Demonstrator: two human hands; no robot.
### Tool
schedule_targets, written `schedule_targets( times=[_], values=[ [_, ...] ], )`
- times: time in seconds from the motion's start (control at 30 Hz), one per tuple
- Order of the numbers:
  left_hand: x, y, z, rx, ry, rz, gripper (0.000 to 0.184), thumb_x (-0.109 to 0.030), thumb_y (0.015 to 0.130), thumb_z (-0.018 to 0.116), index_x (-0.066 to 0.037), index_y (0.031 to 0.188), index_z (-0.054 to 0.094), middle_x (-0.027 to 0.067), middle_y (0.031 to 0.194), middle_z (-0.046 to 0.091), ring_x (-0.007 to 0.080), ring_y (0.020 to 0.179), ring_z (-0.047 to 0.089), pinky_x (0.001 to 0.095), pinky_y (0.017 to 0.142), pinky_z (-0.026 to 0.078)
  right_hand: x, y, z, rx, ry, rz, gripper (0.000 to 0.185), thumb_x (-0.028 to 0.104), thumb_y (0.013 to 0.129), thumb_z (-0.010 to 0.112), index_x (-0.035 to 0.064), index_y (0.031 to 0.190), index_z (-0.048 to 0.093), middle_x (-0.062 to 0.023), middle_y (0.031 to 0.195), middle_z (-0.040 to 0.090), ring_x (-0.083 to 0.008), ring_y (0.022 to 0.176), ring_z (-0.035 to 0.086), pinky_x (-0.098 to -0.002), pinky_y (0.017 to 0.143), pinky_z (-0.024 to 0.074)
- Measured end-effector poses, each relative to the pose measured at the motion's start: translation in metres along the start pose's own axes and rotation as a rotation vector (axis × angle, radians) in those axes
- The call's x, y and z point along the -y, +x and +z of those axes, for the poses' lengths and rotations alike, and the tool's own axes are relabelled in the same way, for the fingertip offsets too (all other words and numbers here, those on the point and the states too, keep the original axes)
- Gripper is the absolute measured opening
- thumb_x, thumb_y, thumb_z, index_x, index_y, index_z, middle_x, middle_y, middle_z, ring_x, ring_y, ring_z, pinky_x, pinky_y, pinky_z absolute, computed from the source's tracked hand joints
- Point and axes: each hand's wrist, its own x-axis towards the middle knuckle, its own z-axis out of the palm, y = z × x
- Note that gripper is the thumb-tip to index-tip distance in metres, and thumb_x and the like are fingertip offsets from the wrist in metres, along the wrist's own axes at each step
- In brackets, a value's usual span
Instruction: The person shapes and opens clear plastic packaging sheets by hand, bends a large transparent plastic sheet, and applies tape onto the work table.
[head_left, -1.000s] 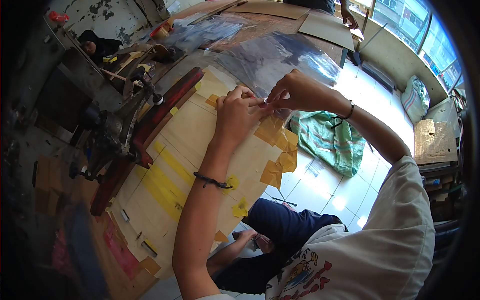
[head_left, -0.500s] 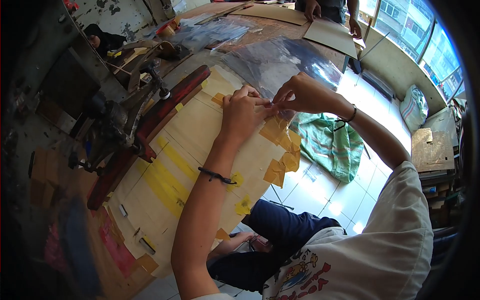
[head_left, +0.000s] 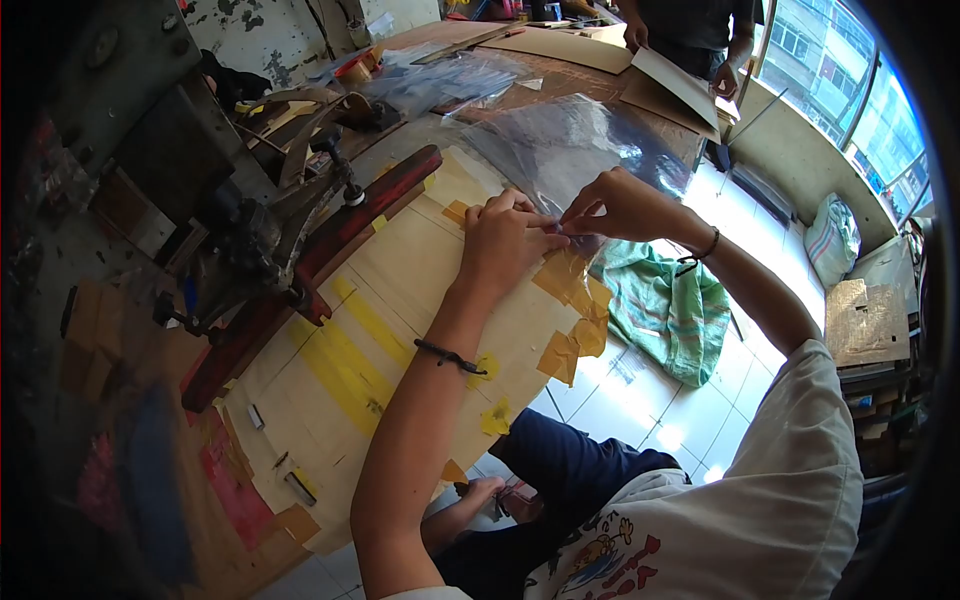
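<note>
My left hand (head_left: 505, 240) rests near the far right corner of a paper-covered work surface (head_left: 455, 345), its fingertips pressed together. Close against it, my right hand (head_left: 632, 210) pinches with thumb and forefinger. The fingertips of both hands meet at one small spot, where a bit of something shows that is too small to name. Just beyond them spreads a clear plastic sheet (head_left: 555, 140). Brown tape (head_left: 572, 285) covers the edge below my hands. Yellow tape strips (head_left: 345, 370) cross the paper.
A red bar (head_left: 370, 220) on a dark metal machine (head_left: 250, 245) crosses the left side. Small metal pieces (head_left: 300, 488) lie at the near left. A green sack (head_left: 665, 310) lies on the tiled floor. Across the table another person (head_left: 690, 35) handles brown board (head_left: 675, 85).
The whole view has shifted slightly, with things lower and further right. My hands stay together at the same corner. The other person's board now has its edge raised.
</note>
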Motion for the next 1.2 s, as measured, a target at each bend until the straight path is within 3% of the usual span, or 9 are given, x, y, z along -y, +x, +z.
schedule_targets(
  times=[0.5,0.6,0.7,0.73,1.2],
  values=[
    [0.001,0.001,0.001,-0.003,-0.012,-0.002,0.036,-0.039,0.077,0.078,-0.012,0.1,0.077,0.0011,0.103,0.062,0.0136,0.101,0.057,0.0363,0.095,0.032,0.005,0.006,-0.005,0.064,-0.015,0.059,0.025,0.03,0.089,0.071,0.0084,0.099,0.077,-0.0117,0.087,0.075,-0.025,0.08,0.073,-0.0326,0.074,0.0572],
    [0.001,0.0,0.001,0.004,-0.018,-0.007,0.035,-0.039,0.077,0.078,-0.013,0.1,0.077,0.0012,0.102,0.062,0.0138,0.101,0.057,0.0365,0.095,0.032,0.015,0.004,-0.006,0.072,-0.019,0.081,0.016,0.015,0.089,0.07,0.0067,0.101,0.076,-0.0119,0.091,0.075,-0.0215,0.083,0.074,-0.0299,0.075,0.0583],
    [0.002,0.001,0.0,0.001,-0.016,-0.008,0.035,-0.039,0.077,0.078,-0.013,0.099,0.078,0.0013,0.102,0.062,0.014,0.1,0.058,0.0369,0.094,0.033,0.018,-0.001,-0.001,0.027,-0.053,0.058,0.018,0.015,0.089,0.066,0.0086,0.102,0.076,-0.0116,0.088,0.075,-0.0238,0.082,0.073,-0.0325,0.077,0.0574],
    [0.002,0.0,0.0,0.002,-0.017,-0.011,0.035,-0.039,0.077,0.078,-0.013,0.099,0.078,0.0013,0.102,0.062,0.0141,0.1,0.058,0.037,0.094,0.033,0.024,-0.001,0.0,0.03,-0.117,0.072,0.02,0.009,0.087,0.063,0.0093,0.102,0.076,-0.0117,0.088,0.075,-0.0234,0.081,0.073,-0.0335,0.076,0.0575],
    [0.003,0.0,0.001,-0.026,-0.006,0.023,0.034,-0.041,0.078,0.077,-0.012,0.096,0.078,0.0019,0.101,0.062,0.0159,0.1,0.059,0.0367,0.094,0.035,0.022,-0.003,0.006,-0.038,-0.096,0.066,0.019,0.005,0.085,0.064,0.0099,0.098,0.076,-0.0124,0.087,0.074,-0.0248,0.075,0.071,-0.0343,0.07,0.0556]
  ],
)
